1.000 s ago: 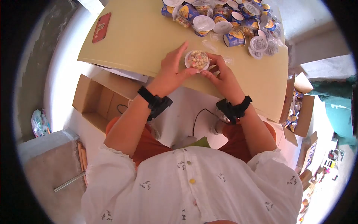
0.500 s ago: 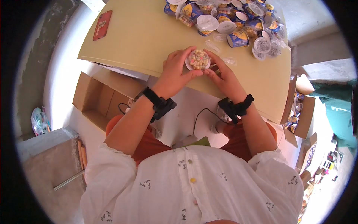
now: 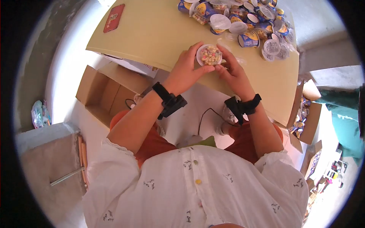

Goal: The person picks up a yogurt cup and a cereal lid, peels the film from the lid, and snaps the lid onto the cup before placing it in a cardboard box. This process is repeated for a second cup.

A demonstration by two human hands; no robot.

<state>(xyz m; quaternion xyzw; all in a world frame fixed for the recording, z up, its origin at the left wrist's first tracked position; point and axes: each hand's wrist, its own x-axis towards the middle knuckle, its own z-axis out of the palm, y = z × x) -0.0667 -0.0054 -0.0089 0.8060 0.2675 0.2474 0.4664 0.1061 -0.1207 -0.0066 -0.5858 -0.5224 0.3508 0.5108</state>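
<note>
A small clear plastic cup (image 3: 210,56) with a pale rim shows tan, pink and yellowish cereal balls inside. My left hand (image 3: 189,71) curls around its left side, thumb along the near edge. On the other side my right hand (image 3: 232,73) grips it with thumb and fingers. Both hands are closed on the cup near the table's front edge. Beyond them lie blue-and-yellow printed cups (image 3: 249,39), round white lids (image 3: 220,21) and clear plastic pieces in a heap.
The yellow table (image 3: 148,38) carries a red phone (image 3: 114,18) at the back left. An opened cardboard box (image 3: 102,91) stands below on the left. To the right, another cardboard box (image 3: 310,117) contains blue printed cups. A dark cable (image 3: 201,119) hangs between my legs.
Both hands, still around the cup, have shifted slightly right and up in the view. The cup has turned a little in them. Table items also appear shifted right as the view moved.
</note>
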